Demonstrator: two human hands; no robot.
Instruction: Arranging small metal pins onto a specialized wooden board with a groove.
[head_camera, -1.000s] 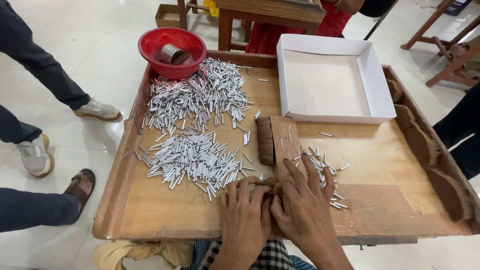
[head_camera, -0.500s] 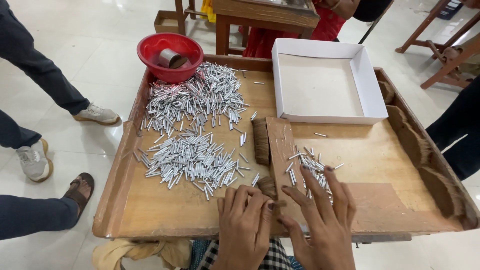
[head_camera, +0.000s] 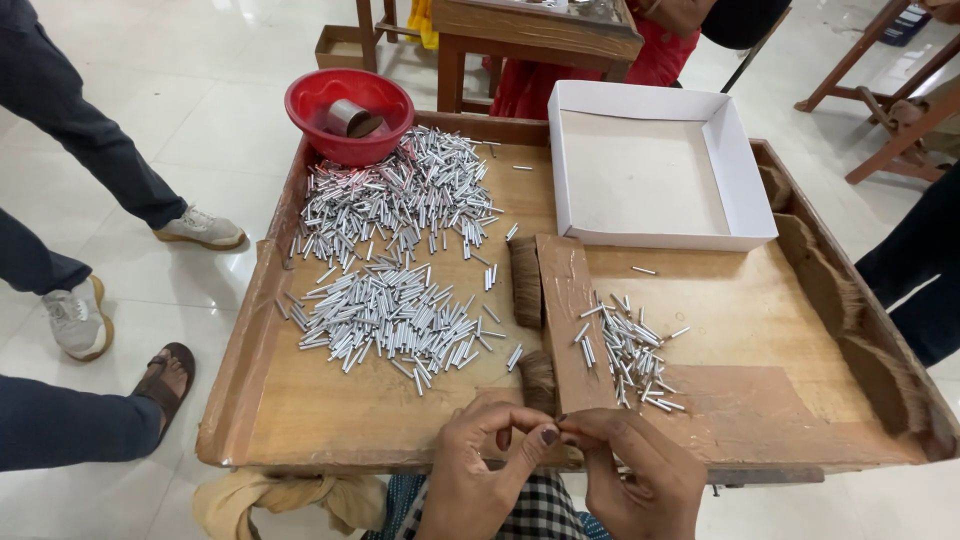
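- At the bottom middle of the frame, the left hand (head_camera: 480, 470) and right hand (head_camera: 635, 475) meet at the near edge of the wooden surface (head_camera: 760, 330), fingertips pinched together over something too small to make out.
- Just above them lies a brown fibre bundle (head_camera: 540, 380) beside an upright wooden strip (head_camera: 568, 310).
- Right of the strip sits a small pile of metal tubes (head_camera: 630, 350).
- A large heap of metal tubes (head_camera: 395, 250) fills the left half.
- A red bowl (head_camera: 345, 110) holding a metal cup (head_camera: 350, 118) stands at the upper left.
- A white box (head_camera: 650, 165) sits at the upper right.
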